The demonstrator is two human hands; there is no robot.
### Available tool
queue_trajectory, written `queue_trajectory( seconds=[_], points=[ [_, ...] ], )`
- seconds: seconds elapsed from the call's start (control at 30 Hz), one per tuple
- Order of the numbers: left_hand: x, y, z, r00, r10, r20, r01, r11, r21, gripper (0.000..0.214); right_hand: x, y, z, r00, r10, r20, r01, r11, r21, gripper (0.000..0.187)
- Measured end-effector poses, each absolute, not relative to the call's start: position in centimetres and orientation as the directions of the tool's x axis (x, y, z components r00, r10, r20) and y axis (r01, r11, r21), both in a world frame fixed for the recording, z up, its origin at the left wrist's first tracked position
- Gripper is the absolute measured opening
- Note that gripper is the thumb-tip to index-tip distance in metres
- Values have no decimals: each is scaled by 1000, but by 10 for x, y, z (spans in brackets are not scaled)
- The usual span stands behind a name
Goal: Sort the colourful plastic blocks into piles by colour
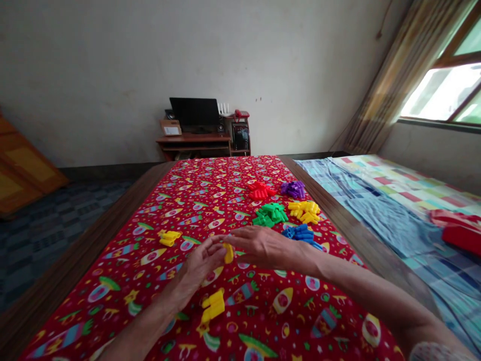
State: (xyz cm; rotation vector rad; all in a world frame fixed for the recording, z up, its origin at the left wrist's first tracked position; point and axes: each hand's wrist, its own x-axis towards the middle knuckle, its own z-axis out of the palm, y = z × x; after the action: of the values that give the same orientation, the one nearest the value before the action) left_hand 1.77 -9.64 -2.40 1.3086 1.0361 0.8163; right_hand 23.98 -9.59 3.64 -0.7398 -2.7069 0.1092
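Note:
My left hand [201, 265] and my right hand [263, 245] meet over the middle of a red cloth with rocket prints [180, 200]. Between their fingertips sits a small yellow plastic piece [228, 253], pinched by both hands. A cluster of joined yellow pieces [213, 306] lies on the cloth just below my left wrist. Another small yellow cluster [169, 237] lies to the left. Beyond my right hand lie sorted piles: blue [300, 233], green [270, 214], yellow [305, 211], red [259, 190] and purple [293, 189].
The cloth covers a wooden table [93, 235] with bare brown edges. A bed with blue and checked sheets [394, 200] runs along the right, with something red [460, 233] on it. A desk with a monitor [195, 118] stands at the far wall. A curtained window [443, 90] is at right.

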Motion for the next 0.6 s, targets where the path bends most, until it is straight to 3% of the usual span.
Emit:
queue_trajectory(
  seconds=[0.17, 0.27, 0.37, 0.43, 0.6],
  points=[
    [23, -99, -23, 404, 910, -96, 91, 64, 994, 64, 225, -105, 28, -789, 539, 296, 533, 839, -108, 29],
    [13, -101, -19, 517, 853, -69, 304, -108, 946, 52, 258, -94, 27, -677, 624, 391, 644, 759, -97, 32],
    [-10, -109, -18, 610, 787, -96, 620, -398, 676, 44, 315, -76, 25, -512, 736, 444, 811, 584, -33, 39],
    [-25, -118, -20, 628, 774, -86, 704, -518, 486, 44, 354, -65, 22, -423, 812, 401, 895, 443, 47, 42],
    [-37, -135, -33, 636, 753, -169, 760, -573, 305, 57, 403, -45, 17, -251, 946, 206, 955, 206, 215, 33]
  ],
)
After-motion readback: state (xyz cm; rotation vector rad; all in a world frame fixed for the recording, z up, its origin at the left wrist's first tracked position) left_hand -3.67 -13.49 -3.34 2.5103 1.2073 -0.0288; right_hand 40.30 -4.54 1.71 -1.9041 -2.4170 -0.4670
